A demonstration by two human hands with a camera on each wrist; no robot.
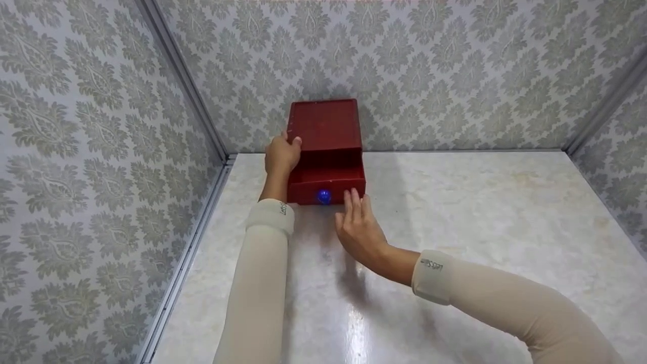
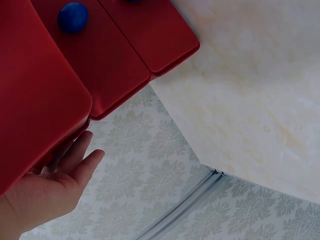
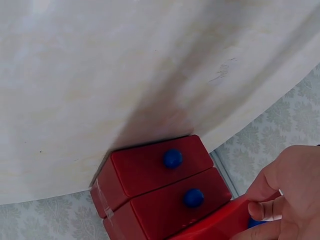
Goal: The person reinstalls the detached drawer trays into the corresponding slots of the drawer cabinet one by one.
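Observation:
A red drawer cabinet (image 1: 326, 124) stands against the back wall, its top drawer (image 1: 327, 191) pulled out and nothing visible inside. That drawer's front carries a blue knob (image 1: 324, 196). Against the cabinet's left side rests my left hand (image 1: 282, 153), thumb near the top edge; in the left wrist view its fingers (image 2: 92, 162) look fairly straight beside the red wall. My right hand (image 1: 360, 230) touches the right part of the drawer front with extended fingers. In the right wrist view, the hand partly covers the top knob (image 3: 256, 222).
Two lower drawers are pushed in, with blue knobs on the middle drawer (image 3: 193, 198) and bottom drawer (image 3: 172, 158). The cabinet stands on a pale marbled table (image 1: 480, 227). Patterned wall panels (image 1: 404, 65) rise at the back and both sides, with a metal rail (image 1: 184, 263) along the left.

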